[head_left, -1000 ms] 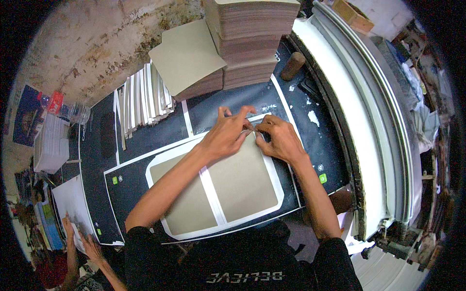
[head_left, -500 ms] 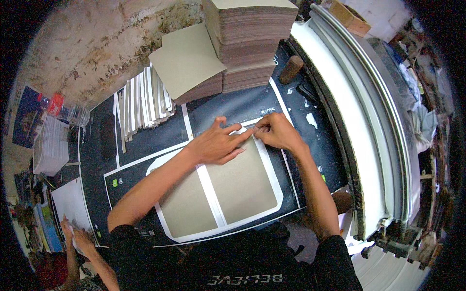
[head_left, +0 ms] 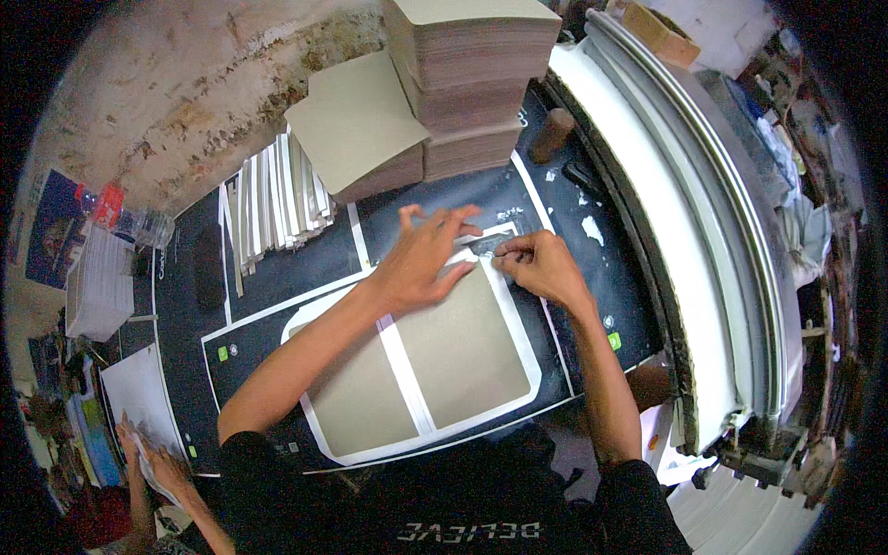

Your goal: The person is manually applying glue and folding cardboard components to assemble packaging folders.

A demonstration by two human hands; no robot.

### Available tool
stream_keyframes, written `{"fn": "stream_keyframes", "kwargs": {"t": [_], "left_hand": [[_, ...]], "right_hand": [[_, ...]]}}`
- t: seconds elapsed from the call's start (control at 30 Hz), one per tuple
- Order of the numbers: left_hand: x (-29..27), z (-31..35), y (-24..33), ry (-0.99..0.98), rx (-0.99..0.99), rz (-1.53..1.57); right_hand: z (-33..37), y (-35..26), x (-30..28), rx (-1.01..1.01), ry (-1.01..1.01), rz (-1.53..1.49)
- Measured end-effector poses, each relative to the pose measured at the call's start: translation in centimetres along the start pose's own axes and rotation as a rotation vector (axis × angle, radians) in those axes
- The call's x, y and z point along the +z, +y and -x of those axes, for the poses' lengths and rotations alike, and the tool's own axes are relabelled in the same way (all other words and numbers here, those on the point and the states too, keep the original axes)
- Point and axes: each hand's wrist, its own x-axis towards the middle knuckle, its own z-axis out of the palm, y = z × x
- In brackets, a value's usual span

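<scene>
Two grey boards (head_left: 467,347) lie side by side, a pale strip (head_left: 404,375) between them and a white paper border (head_left: 525,356) turned around their edges. Over the top edge of the right-hand board is my left hand (head_left: 421,259), open, fingers spread, thumb close to the white paper. My right hand (head_left: 544,268) is closed in a pinch at the board's top right corner, its fingertips against the white border. Whatever sits between those fingertips is too small to make out.
A tall stack of grey boards (head_left: 476,92) stands at the back, with white-edged strips (head_left: 282,199) left of it. A dark cylinder (head_left: 552,136) and a long curved roller machine (head_left: 712,213) are at right. At lower left, a co-worker's hands (head_left: 157,462) touch a white sheet (head_left: 137,393).
My left hand has drawn slightly away from the right one, its fingers lifting and spreading. My right hand has shifted a little right and down, still pinched near the corner.
</scene>
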Motion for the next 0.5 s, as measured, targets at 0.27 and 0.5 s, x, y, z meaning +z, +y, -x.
{"fn": "stream_keyframes", "kwargs": {"t": [0.27, 0.5], "left_hand": [[1.0, -2.3, -1.0, -0.208, -0.052, 0.129], [0.9, -2.2, -1.2, -0.262, -0.084, 0.188]], "right_hand": [[-0.6, 1.3, 1.6, -0.126, 0.034, -0.048], [-1.1, 2.1, 2.4, -0.134, 0.065, -0.065]]}}
